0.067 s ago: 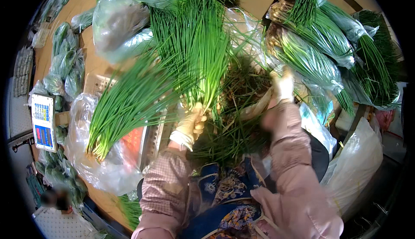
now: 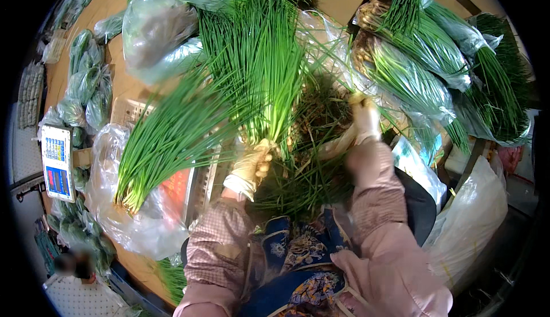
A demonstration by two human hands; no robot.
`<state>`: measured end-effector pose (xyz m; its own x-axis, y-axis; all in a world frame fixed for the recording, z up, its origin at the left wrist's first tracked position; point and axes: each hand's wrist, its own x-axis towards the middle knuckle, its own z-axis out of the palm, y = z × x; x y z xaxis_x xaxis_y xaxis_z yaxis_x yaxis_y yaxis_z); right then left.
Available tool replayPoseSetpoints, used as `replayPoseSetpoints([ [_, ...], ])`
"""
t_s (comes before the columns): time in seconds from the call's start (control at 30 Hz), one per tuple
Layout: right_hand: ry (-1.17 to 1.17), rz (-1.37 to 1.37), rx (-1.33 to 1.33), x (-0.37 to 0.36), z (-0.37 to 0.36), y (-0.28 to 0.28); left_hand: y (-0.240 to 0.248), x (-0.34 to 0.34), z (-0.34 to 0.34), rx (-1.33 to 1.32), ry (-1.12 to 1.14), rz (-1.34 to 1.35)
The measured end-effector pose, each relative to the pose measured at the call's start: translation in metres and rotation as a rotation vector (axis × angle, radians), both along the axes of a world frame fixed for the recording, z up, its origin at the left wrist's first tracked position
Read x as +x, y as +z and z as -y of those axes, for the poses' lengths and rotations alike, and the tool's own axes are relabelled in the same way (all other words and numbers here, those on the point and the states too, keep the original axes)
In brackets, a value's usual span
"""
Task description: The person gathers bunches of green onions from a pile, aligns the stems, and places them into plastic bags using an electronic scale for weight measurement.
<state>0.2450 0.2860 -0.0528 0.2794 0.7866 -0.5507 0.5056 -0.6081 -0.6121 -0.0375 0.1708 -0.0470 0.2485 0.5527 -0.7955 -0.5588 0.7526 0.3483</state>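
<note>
The scale [image 2: 58,162] sits left of the chives [image 2: 266,82].

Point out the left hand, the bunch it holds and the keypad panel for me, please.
Left hand [image 2: 249,168]: head view, middle of the glove.
Bunch [image 2: 264,71]: head view, midway along its green leaves.
Keypad panel [image 2: 56,150]: head view, on its keys.

Vegetable-packing workplace, bunched green stalks [image 2: 266,59], bagged bundles [image 2: 409,82], weighing scale [image 2: 57,162], plastic bag [image 2: 140,231], brown table [image 2: 90,9]
</note>
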Motion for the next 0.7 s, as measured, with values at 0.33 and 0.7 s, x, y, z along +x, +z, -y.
replayPoseSetpoints([
  [0.33,-0.122,-1.173,-0.208,-0.130,0.086,-0.055,-0.059,0.025,0.025,0.782,-0.124,-1.000],
  [0.7,-0.088,-1.145,-0.247,-0.124,0.096,-0.024,0.003,0.022,0.011,0.089,-0.075,-0.349],
])
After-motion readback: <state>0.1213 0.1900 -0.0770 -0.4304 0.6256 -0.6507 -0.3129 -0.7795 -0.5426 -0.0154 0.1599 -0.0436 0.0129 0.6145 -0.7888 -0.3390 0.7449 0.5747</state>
